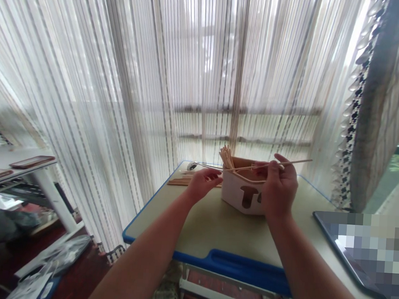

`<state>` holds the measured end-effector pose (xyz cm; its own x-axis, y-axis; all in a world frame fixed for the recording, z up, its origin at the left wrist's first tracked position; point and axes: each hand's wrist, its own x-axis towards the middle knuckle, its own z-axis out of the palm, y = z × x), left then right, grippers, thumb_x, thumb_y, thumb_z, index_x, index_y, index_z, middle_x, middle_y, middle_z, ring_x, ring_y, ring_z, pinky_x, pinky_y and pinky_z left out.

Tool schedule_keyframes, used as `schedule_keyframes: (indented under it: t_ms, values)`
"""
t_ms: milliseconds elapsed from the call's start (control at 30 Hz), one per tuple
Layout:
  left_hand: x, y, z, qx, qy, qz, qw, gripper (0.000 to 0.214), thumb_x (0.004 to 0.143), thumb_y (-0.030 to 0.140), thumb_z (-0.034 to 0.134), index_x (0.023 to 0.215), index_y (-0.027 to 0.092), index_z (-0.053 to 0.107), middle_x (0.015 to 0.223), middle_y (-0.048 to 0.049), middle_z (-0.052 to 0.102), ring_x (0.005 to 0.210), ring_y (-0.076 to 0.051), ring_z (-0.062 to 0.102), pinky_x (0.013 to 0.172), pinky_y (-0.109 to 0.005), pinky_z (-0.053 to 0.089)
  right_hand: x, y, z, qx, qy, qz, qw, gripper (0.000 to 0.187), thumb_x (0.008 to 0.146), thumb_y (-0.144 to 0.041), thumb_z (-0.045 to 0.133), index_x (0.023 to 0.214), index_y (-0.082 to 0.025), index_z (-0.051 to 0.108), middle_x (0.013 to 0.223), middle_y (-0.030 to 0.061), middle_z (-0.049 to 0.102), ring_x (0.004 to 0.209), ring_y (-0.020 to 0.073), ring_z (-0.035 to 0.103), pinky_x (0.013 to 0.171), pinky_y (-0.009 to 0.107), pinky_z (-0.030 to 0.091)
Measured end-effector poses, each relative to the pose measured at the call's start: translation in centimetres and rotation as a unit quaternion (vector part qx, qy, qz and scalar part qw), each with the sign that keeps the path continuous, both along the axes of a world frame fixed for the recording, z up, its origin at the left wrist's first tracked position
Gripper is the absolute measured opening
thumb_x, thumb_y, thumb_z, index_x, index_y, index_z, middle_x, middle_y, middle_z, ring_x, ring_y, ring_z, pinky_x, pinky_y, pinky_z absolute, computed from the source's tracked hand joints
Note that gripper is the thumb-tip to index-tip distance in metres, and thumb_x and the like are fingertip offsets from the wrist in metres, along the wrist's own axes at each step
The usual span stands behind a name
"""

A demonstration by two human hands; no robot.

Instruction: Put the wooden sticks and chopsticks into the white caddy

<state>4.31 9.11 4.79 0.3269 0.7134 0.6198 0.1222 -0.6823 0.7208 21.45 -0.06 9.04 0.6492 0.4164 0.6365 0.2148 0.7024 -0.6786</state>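
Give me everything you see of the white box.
The box is open-topped and angular, pale outside, brown inside, perhaps cardboard. Its front has a T-shaped cutout and another opening. It stands upright on the desk; sticks lean in its left corner. The right hand hides its right end; contact is unclear.

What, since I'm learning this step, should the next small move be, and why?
Perhaps tip the stick upright toward the bundled sticks: the right hand holds it crosswise above the box, and those rise from its left end.

On the table (197, 233), a box (231, 193) holds sticks (227, 158) — loose sticks (179, 182) at its left, a curtain (193, 77) behind.
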Motion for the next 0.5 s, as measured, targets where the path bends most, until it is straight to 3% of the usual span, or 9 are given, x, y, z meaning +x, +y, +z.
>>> schedule_keyframes:
  t_ms: [200,300,433,500]
  values:
    - [0.0,0.2,-0.5,0.008,0.047,-0.002,0.999,0.024,0.074,0.032,0.068,0.090,0.014,0.069,0.074,-0.0048,0.068,0.066,-0.013,0.061,0.062,-0.024,0.049,0.2,-0.1,0.2,0.004,0.043,-0.001,0.999,0.038,0.084,-0.043,0.054,0.111,-0.016,0.052,0.068,-0.0007,0.066,0.053,0.0118,0.060,0.053,0.026,0.049]
    - [-0.1,0.7,-1.1,0.048,0.111,0.027,0.992,0.023,0.077,0.031,0.064,0.092,0.015,0.068,0.077,-0.0048,0.068,0.067,-0.013,0.060,0.065,-0.026,0.049,-0.1,-0.4,0.2,0.041,0.010,-0.053,0.998,0.034,0.087,-0.042,0.051,0.111,-0.018,0.049,0.072,-0.0013,0.064,0.054,0.0101,0.058,0.054,0.025,0.048]
    - [-0.3,1.0,-1.8,0.119,0.235,0.074,0.962,0.021,0.079,0.030,0.060,0.095,0.018,0.066,0.084,-0.0039,0.067,0.073,-0.015,0.060,0.069,-0.028,0.048,0.0,-0.6,0.4,0.147,0.004,-0.148,0.978,0.027,0.093,-0.044,0.038,0.110,-0.023,0.039,0.084,-0.0028,0.057,0.049,0.0064,0.053,0.049,0.024,0.043]
    - [-0.4,1.0,-2.0,0.127,0.270,0.081,0.951,0.024,0.079,0.031,0.059,0.100,0.020,0.064,0.089,-0.0033,0.067,0.077,-0.016,0.060,0.070,-0.028,0.048,0.2,-0.6,0.4,0.165,-0.010,-0.169,0.972,0.024,0.094,-0.043,0.034,0.109,-0.024,0.038,0.085,-0.0027,0.054,0.050,0.0063,0.053,0.050,0.024,0.043]
